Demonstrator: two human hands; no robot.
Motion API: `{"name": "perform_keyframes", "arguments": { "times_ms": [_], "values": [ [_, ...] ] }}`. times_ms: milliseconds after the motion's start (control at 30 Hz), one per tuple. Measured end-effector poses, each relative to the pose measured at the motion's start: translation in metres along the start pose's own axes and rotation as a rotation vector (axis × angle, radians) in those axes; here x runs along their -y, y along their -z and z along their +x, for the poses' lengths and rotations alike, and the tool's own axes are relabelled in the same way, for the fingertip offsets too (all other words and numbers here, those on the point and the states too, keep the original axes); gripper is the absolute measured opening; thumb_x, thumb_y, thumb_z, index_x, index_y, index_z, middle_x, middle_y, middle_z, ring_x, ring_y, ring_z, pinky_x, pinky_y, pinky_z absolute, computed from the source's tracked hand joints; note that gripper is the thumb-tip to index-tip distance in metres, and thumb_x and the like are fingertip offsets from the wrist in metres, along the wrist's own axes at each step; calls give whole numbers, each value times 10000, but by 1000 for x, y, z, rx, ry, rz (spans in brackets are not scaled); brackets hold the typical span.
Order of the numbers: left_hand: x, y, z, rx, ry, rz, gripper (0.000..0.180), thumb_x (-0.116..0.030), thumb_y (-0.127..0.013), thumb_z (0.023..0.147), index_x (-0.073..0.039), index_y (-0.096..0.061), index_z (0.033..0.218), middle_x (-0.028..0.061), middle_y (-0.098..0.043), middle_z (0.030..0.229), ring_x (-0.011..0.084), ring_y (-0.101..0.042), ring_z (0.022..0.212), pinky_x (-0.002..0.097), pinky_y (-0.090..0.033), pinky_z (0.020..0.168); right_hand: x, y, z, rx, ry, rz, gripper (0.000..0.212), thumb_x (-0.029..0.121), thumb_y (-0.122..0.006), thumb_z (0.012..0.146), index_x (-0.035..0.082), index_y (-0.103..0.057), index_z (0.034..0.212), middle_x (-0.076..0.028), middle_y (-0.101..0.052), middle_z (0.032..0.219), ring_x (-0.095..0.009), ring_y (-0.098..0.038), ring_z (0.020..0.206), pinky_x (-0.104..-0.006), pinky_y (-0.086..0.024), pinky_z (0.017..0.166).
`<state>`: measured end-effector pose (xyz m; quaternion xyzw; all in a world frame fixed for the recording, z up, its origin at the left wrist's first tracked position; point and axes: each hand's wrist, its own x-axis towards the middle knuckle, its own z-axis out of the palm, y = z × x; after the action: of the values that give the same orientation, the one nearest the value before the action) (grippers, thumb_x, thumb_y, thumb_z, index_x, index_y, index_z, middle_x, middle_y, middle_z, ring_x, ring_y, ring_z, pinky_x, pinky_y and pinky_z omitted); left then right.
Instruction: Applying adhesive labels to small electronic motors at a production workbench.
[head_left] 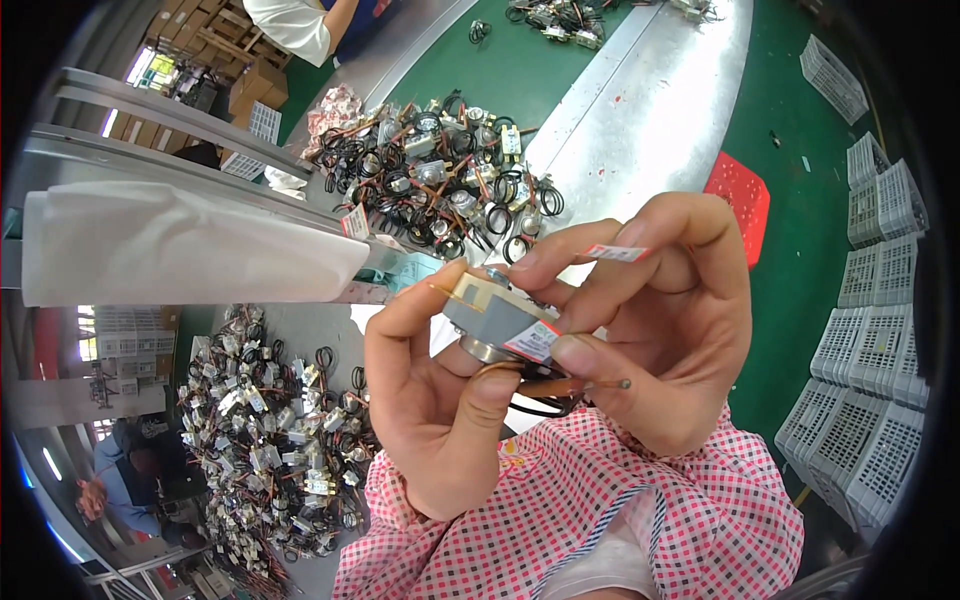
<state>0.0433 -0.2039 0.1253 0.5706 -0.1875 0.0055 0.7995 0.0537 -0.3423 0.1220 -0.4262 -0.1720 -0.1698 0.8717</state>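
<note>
Nearest the lens, the right hand (pixel 690 310) arches in from the right of a small grey box (pixel 490 318), knuckles high; its thumb and a fingertip pinch the box's near end at a red-edged label (pixel 533 341), while the forefinger curls toward the top; the left hand (pixel 430 420) cups the opposite end, forefinger bent along the upper corner, thumb pressed up from below; the box sits tilted between the two.

Across the right fingers, above and right of the box, lies a second label (pixel 617 253); whether pinched or stuck there, I cannot tell; under the box run a copper tube (pixel 562 387) and a black cord (pixel 545 407), partly hidden by the hands; the left hand's lower fingers are mostly out of sight.

Left of the box juts a cloth-wrapped bar (pixel 190 245); above the box lies a heap of corded parts (pixel 430 170), below left another heap (pixel 270 440), both too tangled to tell piece from piece; right of it are a red crate (pixel 745 205), partly covered by the right hand, and stacked white baskets (pixel 865 350); far up and left, a person's white sleeve (pixel 290 25) is cut off.
</note>
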Motion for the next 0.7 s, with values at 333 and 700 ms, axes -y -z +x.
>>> {"name": "perform_keyframes", "arguments": {
  "times_ms": [333,700],
  "values": [
    [8,-15,12,-259,-23,177,560,-225,-633,822,59,-359,1220,136,-506,1120,152,-559,935,200,-506,696,-5,2,6,-20,-34,10,434,-101,-592,728,-31,-342,1076,-115,-587,723,-273,-552,994,-396,-465,871],
    [14,-13,17,-202,-1,81,397,-28,-550,840,37,-368,1187,116,-479,1118,141,-534,931,227,-478,714,-9,1,-2,29,45,-347,437,-131,-594,723,-19,-370,1082,-164,-564,997,-222,-588,947,-330,-473,839]
  ]
}}
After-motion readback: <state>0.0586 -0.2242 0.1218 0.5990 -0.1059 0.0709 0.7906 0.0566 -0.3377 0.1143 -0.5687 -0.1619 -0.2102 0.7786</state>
